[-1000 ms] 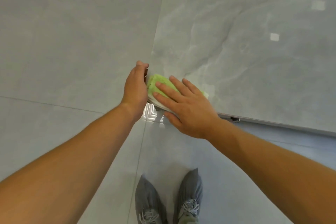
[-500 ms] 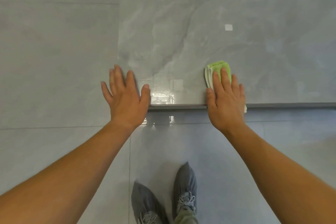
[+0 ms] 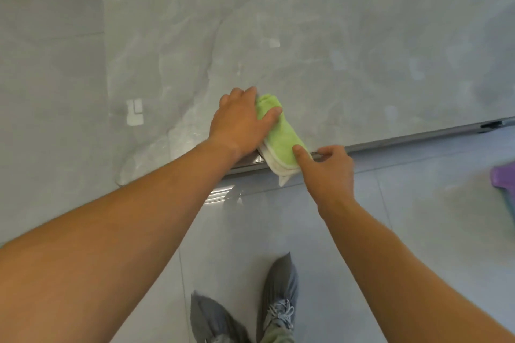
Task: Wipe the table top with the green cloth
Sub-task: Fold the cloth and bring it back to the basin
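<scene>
Both hands' fingers (image 3: 274, 113) press the folded, fuzzy green cloth (image 3: 281, 136) onto glossy marbled table top (image 3: 278, 22).

You're standing in grey shoes (image 3: 250, 312) on the pale tiled floor (image 3: 418, 217); a purple object (image 3: 504, 178) is lying at your right.

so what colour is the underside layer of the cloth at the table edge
White, under the light green top of the cloth, seen where it overhangs the table edge in the head view.
</scene>
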### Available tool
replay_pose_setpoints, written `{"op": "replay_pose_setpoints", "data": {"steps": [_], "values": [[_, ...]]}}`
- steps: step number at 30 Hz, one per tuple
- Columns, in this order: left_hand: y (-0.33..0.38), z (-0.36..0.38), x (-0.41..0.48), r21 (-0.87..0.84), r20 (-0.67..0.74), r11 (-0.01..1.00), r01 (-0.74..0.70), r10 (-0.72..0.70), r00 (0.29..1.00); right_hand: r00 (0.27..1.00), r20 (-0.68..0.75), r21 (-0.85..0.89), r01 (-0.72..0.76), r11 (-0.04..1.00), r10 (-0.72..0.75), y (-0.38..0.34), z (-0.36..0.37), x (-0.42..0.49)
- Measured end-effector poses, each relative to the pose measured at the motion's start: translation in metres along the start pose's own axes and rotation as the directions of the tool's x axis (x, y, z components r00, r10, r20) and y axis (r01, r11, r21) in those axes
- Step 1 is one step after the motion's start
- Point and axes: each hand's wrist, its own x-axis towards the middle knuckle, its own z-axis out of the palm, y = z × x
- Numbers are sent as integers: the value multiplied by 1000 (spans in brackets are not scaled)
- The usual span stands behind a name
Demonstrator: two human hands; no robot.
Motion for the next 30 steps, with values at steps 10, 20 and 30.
{"op": "replay_pose_setpoints", "data": {"steps": [10, 20, 30], "values": [[40, -6, 6, -52, 64, 983, 174, -171, 983, 864, 436, 569, -482, 666, 253, 13, -17, 4], [233, 44, -7, -627, 387, 693, 355, -119, 915, 979, 115, 745, -199, 636, 171, 7, -229, 53], [460, 168, 26, -527, 661, 813, 246, 210, 720, 926, -124, 852, -85, 517, 356, 78, -423, 147]]}}
